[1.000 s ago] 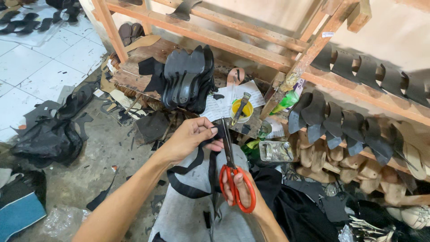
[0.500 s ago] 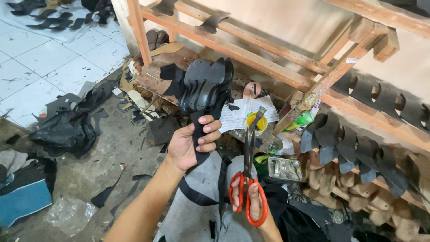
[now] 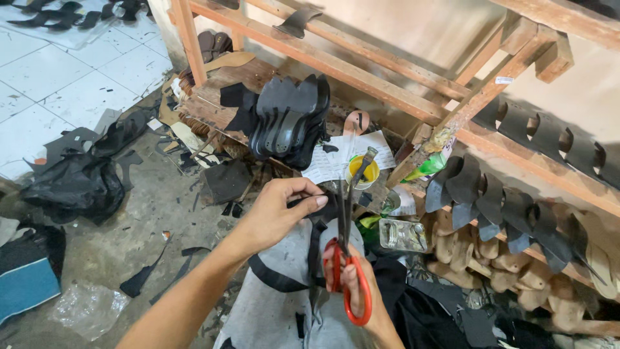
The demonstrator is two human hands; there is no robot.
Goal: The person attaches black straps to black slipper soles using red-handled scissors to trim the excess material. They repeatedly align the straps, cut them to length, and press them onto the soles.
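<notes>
1. Right hand [image 3: 354, 284] was closed through the red loop handles of the scissors [image 3: 346, 249], blades pointing up and away from the body, seemingly nearly shut.
2. Left hand [image 3: 279, 213] was pinched, thumb and fingertips gripping a thin black strip [image 3: 314, 223] just beside the blades, over the grey cloth on the lap [image 3: 278, 304].
3. Judged step: trimming the strip, with the cut at or near the blades. The next move would call for the strip held taut and fed squarely between the blades, fingertips clear of the edge.
4. Beyond the hands: a yellow pot with a brush [image 3: 360, 171] on paper, then a stack of black sole pieces [image 3: 287, 119] on the low wooden rack [image 3: 336, 64].
5. Black offcuts lay on the floor to the left.
</notes>
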